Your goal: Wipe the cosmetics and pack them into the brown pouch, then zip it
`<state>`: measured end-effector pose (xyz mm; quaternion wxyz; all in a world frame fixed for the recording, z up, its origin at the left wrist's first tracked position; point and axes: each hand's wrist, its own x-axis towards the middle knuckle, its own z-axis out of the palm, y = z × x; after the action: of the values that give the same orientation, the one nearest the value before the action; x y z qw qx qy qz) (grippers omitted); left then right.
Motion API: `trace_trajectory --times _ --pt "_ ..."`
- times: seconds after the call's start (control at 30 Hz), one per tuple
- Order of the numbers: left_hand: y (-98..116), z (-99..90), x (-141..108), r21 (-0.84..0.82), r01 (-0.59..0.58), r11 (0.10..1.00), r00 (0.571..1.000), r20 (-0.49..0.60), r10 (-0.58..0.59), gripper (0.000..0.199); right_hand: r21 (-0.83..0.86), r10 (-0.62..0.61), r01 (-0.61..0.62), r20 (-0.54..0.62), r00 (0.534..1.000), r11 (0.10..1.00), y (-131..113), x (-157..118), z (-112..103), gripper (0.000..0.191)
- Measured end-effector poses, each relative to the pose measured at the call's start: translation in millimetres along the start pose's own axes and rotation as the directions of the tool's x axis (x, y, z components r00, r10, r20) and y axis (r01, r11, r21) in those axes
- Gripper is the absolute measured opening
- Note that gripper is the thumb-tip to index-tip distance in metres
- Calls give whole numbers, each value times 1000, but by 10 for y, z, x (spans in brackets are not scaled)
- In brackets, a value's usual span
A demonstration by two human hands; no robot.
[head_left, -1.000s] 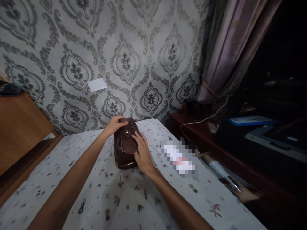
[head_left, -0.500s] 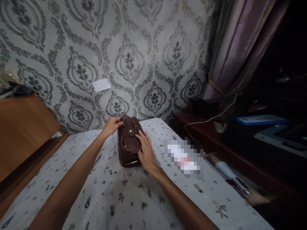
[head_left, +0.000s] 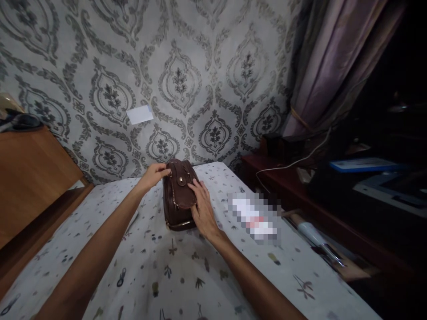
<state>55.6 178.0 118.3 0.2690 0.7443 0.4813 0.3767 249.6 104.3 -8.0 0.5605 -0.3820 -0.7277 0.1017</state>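
A brown leather-look handbag (head_left: 182,193) lies on the patterned bedsheet, with a gold-coloured clasp (head_left: 181,179) on its flap and a zip (head_left: 184,224) along its near end. At the bag's far left edge, my left hand (head_left: 152,176) has its thumb and fingers closed in a pinch; the exact part between them is too small to make out. My right hand (head_left: 203,209) rests along the bag's right side. Its fingers are stretched out over the flap's edge, close to the clasp.
A blurred white and red item (head_left: 254,218) lies on the sheet (head_left: 187,275) right of the bag. Beyond the bed's right edge stand a dark red cabinet (head_left: 250,164) and an open drawer (head_left: 355,269). A wooden headboard (head_left: 36,173) rises at left, and patterned wallpaper (head_left: 180,80) is behind.
The view has shifted very slightly. Both hands keep their places on the bag, and the bag has not visibly moved on the sheet.
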Motion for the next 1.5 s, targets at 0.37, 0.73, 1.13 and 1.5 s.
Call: trace_trajectory --times 0.37,0.73,1.13,1.5 --pt "218 368 304 116 -52 992 997 63 45 28 -97 34 -37 -33 999 995 -151 -54 1 60" --pt "202 571 317 49 17 999 986 -166 -9 26 -36 47 -49 -44 998 998 -158 19 -62 61" --pt "344 511 129 -96 4 995 1000 -5 -4 32 -13 16 -16 -35 999 1000 -90 -6 -44 63" --pt "142 -46 26 239 -93 967 993 94 73 24 -49 41 -43 -30 999 998 -176 -18 -64 47"
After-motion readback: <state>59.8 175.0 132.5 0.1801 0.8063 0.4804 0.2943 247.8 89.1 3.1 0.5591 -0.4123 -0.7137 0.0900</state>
